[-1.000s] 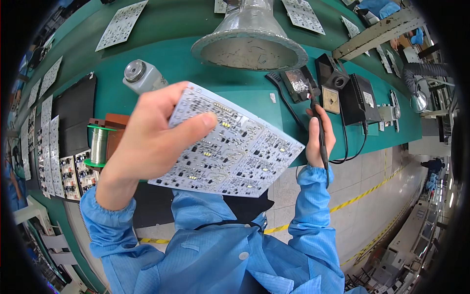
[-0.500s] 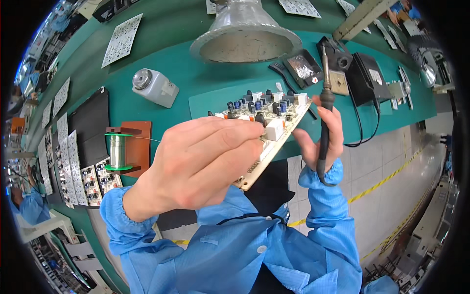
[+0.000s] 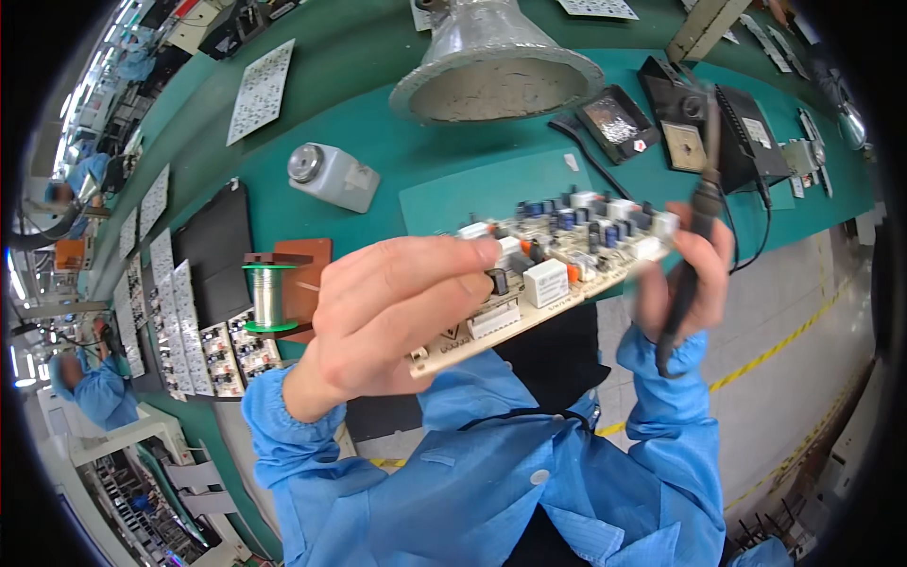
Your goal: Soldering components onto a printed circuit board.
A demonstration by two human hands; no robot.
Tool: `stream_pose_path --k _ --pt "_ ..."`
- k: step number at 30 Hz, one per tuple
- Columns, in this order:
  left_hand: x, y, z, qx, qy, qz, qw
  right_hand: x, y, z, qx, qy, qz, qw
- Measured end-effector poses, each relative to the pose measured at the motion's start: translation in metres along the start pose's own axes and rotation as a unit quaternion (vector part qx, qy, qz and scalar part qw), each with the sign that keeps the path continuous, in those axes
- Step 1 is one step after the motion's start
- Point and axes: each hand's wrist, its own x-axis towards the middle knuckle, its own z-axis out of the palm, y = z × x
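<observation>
A cream circuit board [image 3: 463, 350], packed with white blocks, dark cylinders and orange parts on its upper face, is held above the bench edge. My left hand [image 3: 378, 307] grips its left end, fingers over the parts. My right hand [image 3: 704, 293] has a soldering iron [image 3: 702, 213] against it, the metal tip pointing up and blurred by motion. This hand's fingers are also at the board's right end; blur hides whether they touch it. Left of my left hand stands a solder wire spool [image 3: 268, 298] with green flanges on a brown holder [image 3: 307, 274].
A metal fume hood [image 3: 501, 85] hangs over the green mat. Around it are a white bottle [image 3: 340, 180], a black tray [image 3: 619, 123], a sponge holder [image 3: 683, 146] and a black soldering station [image 3: 751, 142]. More boards [image 3: 222, 359] lie left. Another person [image 3: 99, 392] sits far left.
The board has swung from steeply slanted to nearly level, showing more of its parts. My right hand and the iron have shifted right in view. The whole bench has shifted rightward too.
</observation>
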Motion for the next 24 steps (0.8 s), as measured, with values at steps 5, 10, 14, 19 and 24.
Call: stream_pose_path --k 5,10,14,19,24 --pt "-0.022 -0.014 -0.001 0.012 0.017 -0.046 0.999 -0.007 -0.022 -0.014 -0.001 0.046 0.007 0.999" --pt "-0.032 -0.021 0.007 -0.002 0.057 -0.082 0.995 -0.023 -0.028 -0.020 0.064 0.077 0.074 0.992" --pt "-0.031 -0.007 0.003 -0.086 0.070 -0.083 0.990 -0.017 -0.031 -0.030 0.219 0.082 0.183 0.955" --pt "-0.028 0.023 -0.038 -0.145 0.052 -0.099 0.983 -0.006 -0.012 -0.007 0.106 0.109 -0.062 0.986" --pt "-0.041 0.022 -0.108 0.152 0.338 -0.204 0.906 -0.011 0.009 -0.004 0.108 0.084 -0.023 0.990"
